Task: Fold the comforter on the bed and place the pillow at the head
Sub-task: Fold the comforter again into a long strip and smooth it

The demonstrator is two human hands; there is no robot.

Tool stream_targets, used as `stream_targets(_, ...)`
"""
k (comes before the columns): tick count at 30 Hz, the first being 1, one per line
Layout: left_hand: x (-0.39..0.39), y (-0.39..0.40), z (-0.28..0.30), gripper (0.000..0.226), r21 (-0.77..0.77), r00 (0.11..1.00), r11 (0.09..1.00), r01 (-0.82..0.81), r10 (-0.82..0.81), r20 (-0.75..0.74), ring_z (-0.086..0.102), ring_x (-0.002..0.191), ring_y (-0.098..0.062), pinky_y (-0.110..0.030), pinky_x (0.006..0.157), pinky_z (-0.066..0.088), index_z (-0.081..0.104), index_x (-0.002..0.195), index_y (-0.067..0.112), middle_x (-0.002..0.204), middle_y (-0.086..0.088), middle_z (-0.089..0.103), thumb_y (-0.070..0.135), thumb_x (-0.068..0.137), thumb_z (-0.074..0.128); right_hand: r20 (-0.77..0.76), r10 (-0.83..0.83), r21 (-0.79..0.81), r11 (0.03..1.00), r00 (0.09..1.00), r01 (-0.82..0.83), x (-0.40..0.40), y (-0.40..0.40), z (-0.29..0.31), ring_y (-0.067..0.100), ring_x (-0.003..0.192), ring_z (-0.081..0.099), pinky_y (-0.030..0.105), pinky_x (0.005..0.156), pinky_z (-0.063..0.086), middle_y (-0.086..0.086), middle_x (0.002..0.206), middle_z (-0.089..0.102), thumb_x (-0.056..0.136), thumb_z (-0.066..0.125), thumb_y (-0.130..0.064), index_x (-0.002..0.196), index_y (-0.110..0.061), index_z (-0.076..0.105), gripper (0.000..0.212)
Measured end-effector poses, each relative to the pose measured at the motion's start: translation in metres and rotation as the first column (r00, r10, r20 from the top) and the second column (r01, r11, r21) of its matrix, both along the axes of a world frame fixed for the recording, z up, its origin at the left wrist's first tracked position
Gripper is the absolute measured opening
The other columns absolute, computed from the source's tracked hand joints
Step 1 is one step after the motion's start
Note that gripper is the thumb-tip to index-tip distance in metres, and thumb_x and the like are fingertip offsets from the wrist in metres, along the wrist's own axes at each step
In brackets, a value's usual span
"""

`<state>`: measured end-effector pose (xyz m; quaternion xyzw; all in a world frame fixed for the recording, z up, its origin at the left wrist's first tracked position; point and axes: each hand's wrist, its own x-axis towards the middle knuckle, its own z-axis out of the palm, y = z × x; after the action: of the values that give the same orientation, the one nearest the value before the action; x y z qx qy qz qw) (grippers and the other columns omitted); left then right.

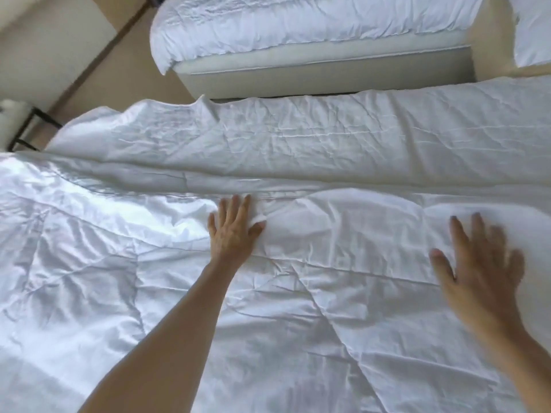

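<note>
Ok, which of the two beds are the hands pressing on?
The near bed: left hand and right hand lie flat on its comforter. The far bed across the gap is untouched.

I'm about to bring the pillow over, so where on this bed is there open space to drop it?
Open comforter lies beyond both hands, up to the far edge facing the second bed. The wide stretch left of the left hand is free too. Between it and the right hand is tighter.

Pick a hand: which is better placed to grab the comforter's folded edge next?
Left, probably. The left hand lies flat with its fingertips right at the comforter edge; the right hand is blurred and spread, nearer the person.
</note>
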<state>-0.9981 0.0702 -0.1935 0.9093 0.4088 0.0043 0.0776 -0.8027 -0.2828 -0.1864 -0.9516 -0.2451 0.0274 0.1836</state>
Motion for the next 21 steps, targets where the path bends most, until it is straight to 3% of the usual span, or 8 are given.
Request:
stream_targets(2, 0.001, 0.016, 0.0, 0.084, -0.01, 1.0, 1.0, -0.004, 0.004, -0.014, 0.0, 0.156, -0.028, -0.053, 0.122, 0.001, 0.014, 0.161, 0.031, 0.169, -0.005, 0.012, 0.07, 0.09, 0.037, -0.023, 0.235, -0.064, 0.97, 0.972, -0.236, -0.033, 0.043, -0.012, 0.046, 0.147, 0.03, 0.071, 0.11, 0.021, 0.016, 0.163, 0.031, 0.095, 0.031, -0.052, 0.153, -0.019, 0.038, 0.067)
stream_targets(5, 0.012, 0.044, 0.002, 0.093, -0.126, 1.0, 0.992, -0.021, 0.022, 0.006, -0.001, 0.156, -0.025, -0.051, 0.122, -0.003, 0.01, 0.161, 0.031, 0.168, -0.005, 0.014, 0.079, 0.085, 0.036, 0.06, 0.391, -0.145, 0.914, 0.918, -0.38, -0.058, 0.084, -0.036, 0.044, 0.145, 0.036, 0.069, 0.109, 0.024, 0.012, 0.161, 0.038, 0.099, 0.024, -0.058, 0.151, -0.02, 0.045, 0.068)
stream_targets(8, 0.024, 0.068, 0.003, 0.086, -0.211, 1.0, 0.977, -0.017, 0.017, -0.004, 0.032, 0.141, -0.032, -0.047, 0.116, 0.019, 0.036, 0.152, 0.028, 0.147, -0.01, 0.045, 0.079, 0.083, 0.04, 0.075, 0.393, -0.171, 0.91, 0.916, -0.377, -0.057, 0.112, -0.039, 0.045, 0.146, 0.034, 0.071, 0.11, 0.022, 0.012, 0.162, 0.036, 0.094, 0.032, -0.056, 0.152, -0.02, 0.045, 0.069)
stream_targets(11, 0.033, 0.085, 0.003, 0.042, -0.325, 0.999, 0.945, 0.039, -0.036, 0.017, 0.052, 0.11, -0.029, -0.039, 0.091, 0.038, 0.062, 0.114, 0.013, 0.107, -0.007, 0.057, 0.049, 0.092, 0.063, 0.055, 0.401, -0.151, 0.908, 0.914, -0.39, -0.049, 0.151, -0.035, 0.045, 0.149, 0.029, 0.07, 0.112, 0.018, 0.011, 0.165, 0.032, 0.093, 0.035, -0.054, 0.155, -0.025, 0.038, 0.068)
stream_targets(14, 0.04, 0.089, -0.013, 0.032, -0.29, 0.984, 0.947, 0.139, -0.099, 0.146, 0.06, 0.089, -0.037, -0.036, 0.07, 0.035, 0.049, 0.082, 0.01, 0.082, -0.006, 0.056, 0.035, 0.097, 0.062, 0.059, 0.401, -0.184, 0.904, 0.914, -0.385, -0.047, 0.179, -0.052, 0.039, 0.153, 0.024, 0.069, 0.116, 0.015, 0.007, 0.166, 0.03, 0.095, 0.035, -0.054, 0.156, -0.029, 0.038, 0.066)
stream_targets(19, 0.062, 0.091, -0.049, 0.038, -0.224, 0.985, 0.964, 0.147, -0.123, 0.118, 0.064, 0.096, -0.037, -0.043, 0.08, 0.049, 0.054, 0.095, 0.008, 0.101, -0.015, 0.07, 0.045, 0.103, 0.045, 0.13, 0.349, -0.142, 0.933, 0.928, -0.331, -0.041, 0.19, -0.084, 0.033, 0.155, 0.02, 0.064, 0.121, 0.011, 0.002, 0.166, 0.028, 0.098, 0.035, -0.052, 0.156, -0.031, 0.036, 0.062)
stream_targets(21, 0.064, 0.094, -0.054, 0.042, -0.212, 0.984, 0.968, 0.138, -0.11, 0.138, 0.065, 0.095, -0.039, -0.046, 0.08, 0.05, 0.055, 0.095, 0.009, 0.099, -0.016, 0.071, 0.048, 0.103, 0.043, 0.161, 0.35, -0.134, 0.934, 0.923, -0.33, -0.038, 0.192, -0.089, 0.032, 0.155, 0.02, 0.063, 0.121, 0.011, 0.002, 0.166, 0.028, 0.098, 0.036, -0.05, 0.156, -0.031, 0.035, 0.061)
